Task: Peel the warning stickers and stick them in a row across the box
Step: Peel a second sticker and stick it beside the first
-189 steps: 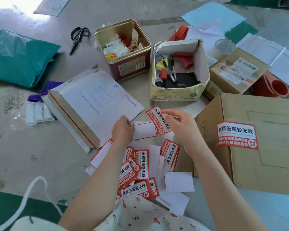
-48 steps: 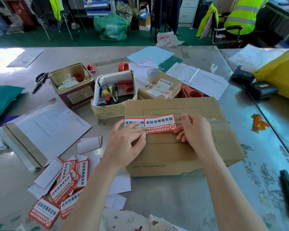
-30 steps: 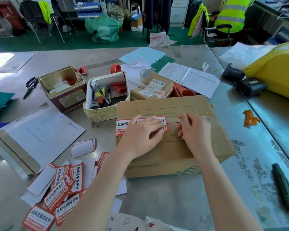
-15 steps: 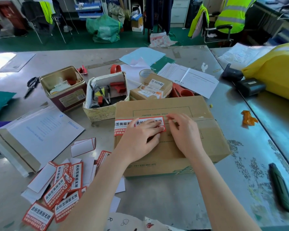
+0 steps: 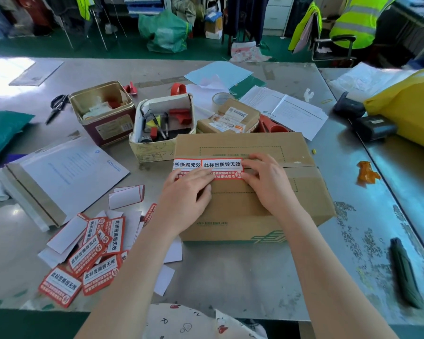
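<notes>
Red-and-white stickers (image 5: 88,260) lie nearest us in a loose heap on the grey metal tabletop (image 5: 230,277), mixed with blank white backing slips (image 5: 126,195), one of them curled at its end. Just beyond, our two hands rest on the top of the brown cardboard box (image 5: 250,206), which sits flat and square-edged with a green printed pattern low on its near face.

Our left hand (image 5: 185,200) lies palm down with its fingers (image 5: 197,176) nearly straight and close together, pressing on the lower red band where two stickers meet. Our right hand (image 5: 269,184) is likewise flat, its fingers (image 5: 251,159) a little bent, their tips touching the right end of the second sticker (image 5: 222,167). Neither hand grips anything. That sticker lies edge to edge with the first sticker (image 5: 186,166), which wraps over the box's left edge; the pair form a row along the taped seam.

Past the box stand a small white carton (image 5: 157,148) of pens and red bits, a square gold-rimmed tin (image 5: 103,111), and a small taped parcel (image 5: 228,118). Left lies a large white envelope (image 5: 59,177), with black scissors (image 5: 56,106) farther back. Sheets of paper (image 5: 284,111) spread beyond the parcel.
</notes>
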`<action>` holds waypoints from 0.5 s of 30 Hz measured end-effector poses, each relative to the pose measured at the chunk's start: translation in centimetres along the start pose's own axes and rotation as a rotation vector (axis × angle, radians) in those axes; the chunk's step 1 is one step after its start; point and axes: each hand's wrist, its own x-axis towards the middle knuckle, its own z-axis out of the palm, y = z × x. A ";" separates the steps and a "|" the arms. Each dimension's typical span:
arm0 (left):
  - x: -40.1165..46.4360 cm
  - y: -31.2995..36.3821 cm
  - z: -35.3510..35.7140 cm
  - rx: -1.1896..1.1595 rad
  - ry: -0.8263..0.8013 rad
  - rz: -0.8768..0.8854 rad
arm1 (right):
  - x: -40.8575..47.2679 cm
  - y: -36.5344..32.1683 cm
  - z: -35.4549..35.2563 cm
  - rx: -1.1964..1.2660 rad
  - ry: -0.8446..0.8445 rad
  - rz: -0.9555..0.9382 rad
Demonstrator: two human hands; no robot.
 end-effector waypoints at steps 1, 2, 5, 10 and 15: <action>-0.2 0.0 0.0 -0.001 0.012 -0.008 | -0.1 -0.1 0.0 0.010 0.006 0.007; -0.4 0.1 -0.1 -0.006 0.024 -0.015 | -0.1 -0.1 0.0 0.020 0.011 0.010; -0.8 0.1 -0.5 -0.024 0.038 -0.024 | -0.5 -0.2 0.0 0.046 0.028 0.020; -1.7 -0.4 -0.9 -0.038 0.039 0.020 | -1.4 -1.1 0.8 0.111 0.136 0.089; -2.3 -1.2 -1.6 -0.093 0.035 0.077 | -1.4 -3.4 2.2 0.167 0.211 0.046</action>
